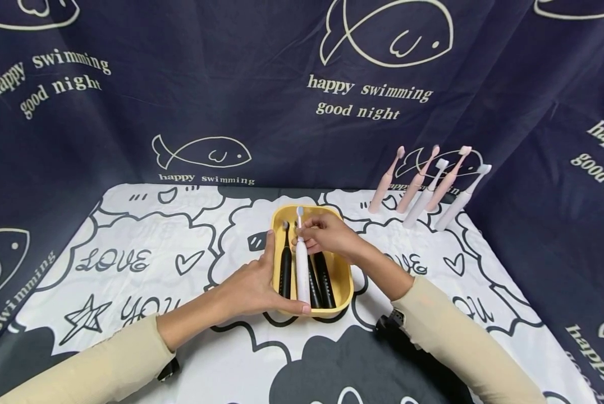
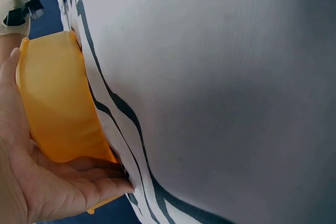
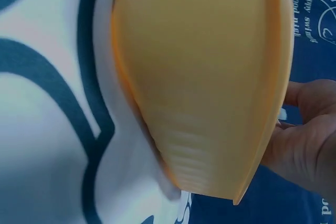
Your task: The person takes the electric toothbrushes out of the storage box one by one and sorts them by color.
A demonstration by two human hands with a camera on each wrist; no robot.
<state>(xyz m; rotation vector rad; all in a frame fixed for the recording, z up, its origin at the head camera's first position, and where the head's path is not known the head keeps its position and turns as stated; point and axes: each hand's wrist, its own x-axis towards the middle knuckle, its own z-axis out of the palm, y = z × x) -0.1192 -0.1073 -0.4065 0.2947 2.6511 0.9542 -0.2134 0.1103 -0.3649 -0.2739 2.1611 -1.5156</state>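
A yellow box (image 1: 346, 269) with rounded corners stands on the table, several black electric toothbrushes (image 1: 285, 269) lying in it. My right hand (image 1: 329, 233) reaches in over its right side and pinches a white electric toothbrush (image 1: 303, 275) near the neck. The brush head points to the far end, and the handle lies over the black ones. My left hand (image 1: 251, 283) spans the near left corner, thumb along the front rim, another finger up the left side. In the left wrist view the left hand (image 2: 47, 182) holds the box's outer wall (image 2: 58, 98), other fingers low near the cloth.
At the back right stand three pink toothbrushes (image 1: 383, 191) and two pale white ones (image 1: 453, 213), all upright. A white cloth with black drawings (image 1: 145, 286) covers the table. Dark blue printed curtains (image 1: 261, 101) hang behind it and at the sides.
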